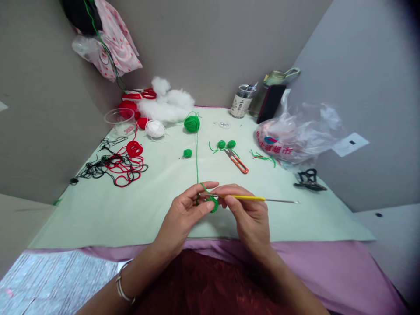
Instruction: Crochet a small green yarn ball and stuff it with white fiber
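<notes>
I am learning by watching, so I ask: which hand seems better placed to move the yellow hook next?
The right hand, I judge: it grips the yellow hook by its handle, with one end at the green piece. The left hand is busy holding that piece.

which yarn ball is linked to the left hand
The large green ball by the white stuffing; only its strand runs to the left hand.

red Chinese characters on the bag (pixel 295 133) ending in "超市", the others unclear, blue and red logo (pixel 271 140) above them, dark vertical characters on the can (pixel 240 106), too small to read, red print on the cup (pixel 123 125), illegible
</notes>
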The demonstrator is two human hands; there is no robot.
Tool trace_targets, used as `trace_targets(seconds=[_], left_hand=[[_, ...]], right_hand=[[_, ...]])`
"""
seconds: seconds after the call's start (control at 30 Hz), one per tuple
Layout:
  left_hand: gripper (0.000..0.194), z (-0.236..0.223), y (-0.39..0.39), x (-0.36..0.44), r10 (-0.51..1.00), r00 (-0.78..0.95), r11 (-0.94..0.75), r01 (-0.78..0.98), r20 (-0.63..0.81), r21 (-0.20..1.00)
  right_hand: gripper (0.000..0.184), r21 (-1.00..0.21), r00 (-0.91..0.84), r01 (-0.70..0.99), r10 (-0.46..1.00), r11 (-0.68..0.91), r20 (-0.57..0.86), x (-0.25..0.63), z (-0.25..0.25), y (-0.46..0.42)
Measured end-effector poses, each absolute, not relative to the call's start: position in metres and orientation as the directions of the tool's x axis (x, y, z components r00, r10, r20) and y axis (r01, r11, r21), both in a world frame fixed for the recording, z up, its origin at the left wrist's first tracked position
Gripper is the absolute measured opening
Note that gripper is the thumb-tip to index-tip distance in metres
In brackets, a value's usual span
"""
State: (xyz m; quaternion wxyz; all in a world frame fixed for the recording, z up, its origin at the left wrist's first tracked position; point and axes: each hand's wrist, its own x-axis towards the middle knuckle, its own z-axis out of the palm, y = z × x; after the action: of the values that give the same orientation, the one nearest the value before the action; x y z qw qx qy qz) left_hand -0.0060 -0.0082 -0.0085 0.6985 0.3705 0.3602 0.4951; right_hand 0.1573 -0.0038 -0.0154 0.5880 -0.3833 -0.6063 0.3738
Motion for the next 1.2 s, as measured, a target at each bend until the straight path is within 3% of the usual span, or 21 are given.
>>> trace_targets(seconds=[0.23,0.33,0.47,0.53,0.67,0.73,0.77,0.8,0.87,0.97,1.03,1.2], left_hand=[[0.028,-0.011,-0.009,-0.012,0.977,0.183,0.166,-0.327,-0.11,0.93],[0.027,-0.011,-0.009,-0.013,0.981,0.165,0.149,-0.32,-0.1,0.936],[0.026,-0.011,-0.009,-0.013,0.988,0.135,0.106,-0.263,-0.073,0.959],[0.025,-0.011,-0.009,-0.012,0.993,0.101,0.077,-0.236,-0.054,0.969],[0.036,-0.009,-0.011,-0.007,0.996,0.037,0.083,-0.296,-0.075,0.952],[0.046,-0.008,-0.01,-0.006,0.979,0.14,0.196,-0.412,-0.15,0.89],[0.049,-0.008,-0.008,-0.006,0.959,0.212,0.27,-0.463,-0.19,0.844],[0.049,-0.007,-0.007,-0.007,0.936,0.273,0.335,-0.499,-0.222,0.799],[0.045,-0.006,-0.004,-0.009,0.916,0.312,0.39,-0.54,-0.252,0.746],[0.041,-0.005,-0.003,-0.011,0.948,0.233,0.312,-0.544,-0.217,0.779],[0.038,-0.005,-0.004,-0.012,0.964,0.217,0.243,-0.469,-0.155,0.849],[0.034,-0.01,-0.007,-0.01,0.982,0.181,0.109,-0.304,-0.055,0.946]], right_hand=[[0.022,-0.926,-0.002,-0.221,0.95,0.306,0.314,0.16,-0.017,0.002],[0.021,-0.924,-0.02,-0.234,0.949,0.302,0.315,0.161,-0.014,0.002],[0.022,-0.915,-0.028,-0.004,0.914,0.404,0.404,0.163,-0.009,-0.005],[0.022,-0.848,-0.066,0.153,0.861,0.508,0.504,0.163,-0.007,-0.01],[0.027,-0.533,-0.215,0.426,0.654,0.731,0.725,0.16,-0.014,-0.014],[0.031,-0.394,-0.247,0.517,0.573,0.76,0.781,0.159,-0.018,-0.015],[0.033,-0.382,-0.235,0.526,0.561,0.76,0.793,0.159,-0.02,-0.015],[0.033,-0.417,-0.204,0.502,0.572,0.758,0.794,0.159,-0.02,-0.015],[0.03,-0.597,-0.09,0.365,0.665,0.715,0.741,0.16,-0.018,-0.013],[0.025,-0.808,0.031,0.067,0.808,0.586,0.588,0.159,-0.013,-0.01],[0.022,-0.839,0.008,-0.015,0.839,0.544,0.544,0.157,-0.011,-0.007],[0.021,-0.82,-0.016,0.076,0.823,0.567,0.568,0.152,-0.012,-0.005]])
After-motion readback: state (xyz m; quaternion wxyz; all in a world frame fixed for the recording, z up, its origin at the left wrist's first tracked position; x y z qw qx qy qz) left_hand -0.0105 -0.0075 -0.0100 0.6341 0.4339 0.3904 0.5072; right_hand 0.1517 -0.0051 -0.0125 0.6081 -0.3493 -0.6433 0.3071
